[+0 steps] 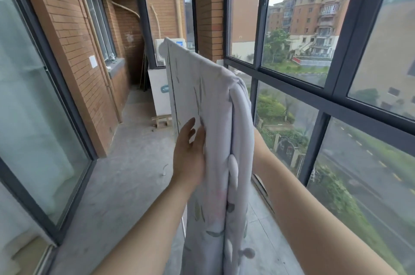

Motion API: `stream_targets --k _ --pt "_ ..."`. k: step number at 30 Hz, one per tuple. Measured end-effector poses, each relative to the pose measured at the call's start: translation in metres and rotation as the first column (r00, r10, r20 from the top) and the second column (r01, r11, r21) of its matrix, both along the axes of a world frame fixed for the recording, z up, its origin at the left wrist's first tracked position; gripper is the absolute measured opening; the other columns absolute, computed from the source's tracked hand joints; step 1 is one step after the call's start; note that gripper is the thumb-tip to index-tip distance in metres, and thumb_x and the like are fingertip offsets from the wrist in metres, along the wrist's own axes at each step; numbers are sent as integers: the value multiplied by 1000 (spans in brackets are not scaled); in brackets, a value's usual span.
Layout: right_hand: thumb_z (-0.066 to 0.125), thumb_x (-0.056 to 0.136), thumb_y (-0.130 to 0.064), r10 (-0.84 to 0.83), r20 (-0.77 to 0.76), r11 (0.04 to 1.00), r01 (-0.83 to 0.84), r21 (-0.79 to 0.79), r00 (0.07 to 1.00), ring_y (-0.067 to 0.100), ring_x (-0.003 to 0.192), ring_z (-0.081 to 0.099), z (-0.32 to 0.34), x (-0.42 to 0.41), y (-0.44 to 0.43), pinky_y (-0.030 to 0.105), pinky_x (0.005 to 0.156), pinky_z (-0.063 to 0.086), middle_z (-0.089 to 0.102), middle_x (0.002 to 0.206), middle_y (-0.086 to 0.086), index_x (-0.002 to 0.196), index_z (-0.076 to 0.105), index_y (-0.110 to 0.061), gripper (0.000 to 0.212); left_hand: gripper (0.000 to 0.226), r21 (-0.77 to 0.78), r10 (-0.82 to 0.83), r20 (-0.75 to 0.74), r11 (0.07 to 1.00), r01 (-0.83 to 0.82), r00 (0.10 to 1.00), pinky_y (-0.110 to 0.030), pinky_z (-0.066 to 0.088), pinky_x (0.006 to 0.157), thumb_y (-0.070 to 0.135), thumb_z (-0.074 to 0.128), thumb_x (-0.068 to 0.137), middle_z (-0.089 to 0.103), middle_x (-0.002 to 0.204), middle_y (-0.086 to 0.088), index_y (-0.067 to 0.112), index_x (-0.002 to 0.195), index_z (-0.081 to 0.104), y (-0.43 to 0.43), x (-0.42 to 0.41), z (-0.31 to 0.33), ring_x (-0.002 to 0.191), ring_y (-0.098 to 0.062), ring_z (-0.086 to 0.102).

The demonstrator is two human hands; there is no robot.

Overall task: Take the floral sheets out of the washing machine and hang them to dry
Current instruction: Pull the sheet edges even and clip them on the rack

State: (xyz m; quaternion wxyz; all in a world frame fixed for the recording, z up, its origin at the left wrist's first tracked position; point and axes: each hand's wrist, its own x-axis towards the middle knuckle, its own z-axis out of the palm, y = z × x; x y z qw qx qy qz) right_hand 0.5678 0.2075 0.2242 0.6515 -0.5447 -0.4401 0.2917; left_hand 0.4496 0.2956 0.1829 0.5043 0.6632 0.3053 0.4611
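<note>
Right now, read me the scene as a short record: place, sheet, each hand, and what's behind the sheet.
place: glazed balcony, brick wall on the left, dark window frame on the right
floral sheet: draped over a support hidden beneath it, hanging down on both sides
left hand: flat against the sheet's left face, fingers fairly straight
right hand: hidden behind the sheet; only the forearm shows
behind the sheet: white box, partly covered
task stage: sheet already hung up
</note>
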Motion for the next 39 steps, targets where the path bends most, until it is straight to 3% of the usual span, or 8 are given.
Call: stream_targets --k 3,10,15,21,24,28,35,39 --pt "63 83 -35 44 -14 997 -43 63 999 2 73 71 -24 -10 -31 18 61 55 76 81 -13 82 80 -42 18 57 161 -39 6 986 37 999 -23 41 104 69 43 93 52 141 27 43 144 48 -29 -23 -17 126 13 47" --pt "42 95 -15 -24 -13 999 25 38 1000 27 114 66 -46 -28 -65 42 94 55 72 119 9 127 69 -21 42 52 359 -110 -93 923 137 990 -37 44 109 46 55 100 51 144 22 35 149 41 -69 -40 -9 132 1 48" --pt "48 93 -16 -71 64 994 65 91 995 17 109 69 -16 -33 -71 25 84 56 73 120 -1 129 67 -31 43 69 350 -35 -132 933 80 991 -40 39 114 46 58 97 42 156 10 25 157 31 -77 -34 19 141 -8 41" --pt "62 93 -29 -87 213 992 65 107 973 14 106 71 18 -29 -70 31 87 57 76 110 -5 120 71 -36 30 72 395 149 -151 915 -78 977 -37 50 102 35 63 94 52 148 3 23 156 30 -88 -20 51 130 -19 53" --pt "61 93 -33 -216 383 976 202 76 898 0 67 64 25 -26 -71 18 61 52 74 76 -12 91 79 -34 18 60 437 217 -179 891 -120 960 -36 54 92 31 57 97 63 134 -1 25 153 35 -91 -18 54 116 -24 63" --pt "53 96 -25 -363 545 921 380 87 755 10 39 26 25 -24 -68 17 40 18 29 38 -8 42 39 -21 56 48 516 353 -280 840 -171 893 -31 46 69 21 41 102 70 109 -12 21 150 40 -93 -20 57 97 -35 66" --pt "42 100 -29 -677 445 727 627 279 587 11 43 33 21 -21 -74 30 48 26 34 43 -7 52 29 -23 50 58 715 653 -226 615 -332 723 -36 37 59 8 46 95 70 101 -17 18 152 40 -94 -47 68 86 -40 65" --pt "49 97 -20 -692 491 717 587 376 530 2 49 43 32 -26 -66 23 49 28 38 50 -15 61 41 -32 38 69 688 596 -225 657 -308 771 -41 50 69 1 47 91 66 120 -14 22 155 31 -97 -38 90 99 -37 65"
